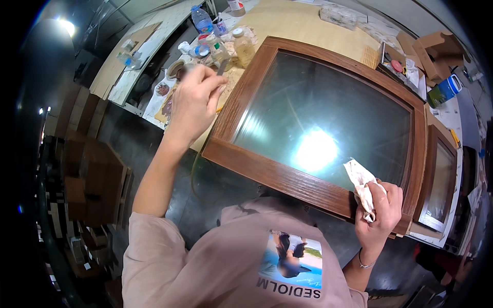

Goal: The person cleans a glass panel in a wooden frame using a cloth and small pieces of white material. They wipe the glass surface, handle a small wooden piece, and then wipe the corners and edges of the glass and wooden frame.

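The left hand (195,100) was raised just left of the wooden frame, its thumb and fingers pinching a thin grey strip (223,67) that pointed away from the person. The right hand (380,208) was closed around a crumpled white cloth (362,187) at the frame's near right corner; the cloth's loose end lay toward the glass, though whether the fingers pressed on it could not be told. A bracelet (366,264) circled the right wrist.

Between and beyond the hands, the brown wooden frame (287,177) lay slanted on the workbench (300,20), directly in front of the person. Its glass pane (334,97) faced up and threw back a bright patch of light near the near edge.

Just off the frame's far left corner stood a bottle of yellowish liquid (244,49), with a clear capped bottle (217,50) on its left. Farther back was a blue-tinted plastic bottle (202,21).

On the right, a smaller framed pane (440,177) sat beside the large one. Beyond it were a blue and green container (444,91) and, at the far right, an open cardboard box (435,54). Brown boxes (100,174) were stacked low on the left.
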`<state>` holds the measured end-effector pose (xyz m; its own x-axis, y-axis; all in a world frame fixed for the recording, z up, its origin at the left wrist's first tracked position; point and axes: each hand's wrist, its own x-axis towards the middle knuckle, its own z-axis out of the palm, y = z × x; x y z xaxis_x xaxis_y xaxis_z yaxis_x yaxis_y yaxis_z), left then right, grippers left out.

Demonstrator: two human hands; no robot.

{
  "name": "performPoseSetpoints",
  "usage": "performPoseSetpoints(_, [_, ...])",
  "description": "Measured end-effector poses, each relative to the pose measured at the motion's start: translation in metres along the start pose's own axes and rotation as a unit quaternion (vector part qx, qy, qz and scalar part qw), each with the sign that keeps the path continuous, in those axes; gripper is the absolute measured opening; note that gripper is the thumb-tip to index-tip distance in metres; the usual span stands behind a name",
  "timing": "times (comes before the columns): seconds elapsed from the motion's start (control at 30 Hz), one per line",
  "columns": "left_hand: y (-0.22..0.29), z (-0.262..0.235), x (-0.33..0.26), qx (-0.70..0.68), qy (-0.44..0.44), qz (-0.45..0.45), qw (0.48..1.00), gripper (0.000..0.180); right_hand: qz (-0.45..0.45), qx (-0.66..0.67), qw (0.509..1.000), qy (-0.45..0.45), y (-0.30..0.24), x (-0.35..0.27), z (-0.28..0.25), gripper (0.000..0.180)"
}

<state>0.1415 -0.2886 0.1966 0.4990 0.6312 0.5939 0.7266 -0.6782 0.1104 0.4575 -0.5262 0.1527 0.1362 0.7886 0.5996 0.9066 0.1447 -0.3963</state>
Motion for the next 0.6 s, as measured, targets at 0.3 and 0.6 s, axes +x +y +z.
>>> performPoseSetpoints(0.3, [0.035, 0.024, 0.019, -0.171, -0.037, -0.025, 0.984, 0.037, 0.008, -0.009, 1.0, -0.008, 0.0, 0.002, -0.002, 0.043])
performPoseSetpoints(0.6, [-0.006, 0.107, 0.087, 0.029, -0.081, -0.013, 0.996, 0.015, 0.013, -0.012, 1.0, -0.003, -0.001, 0.002, -0.002, 0.041])
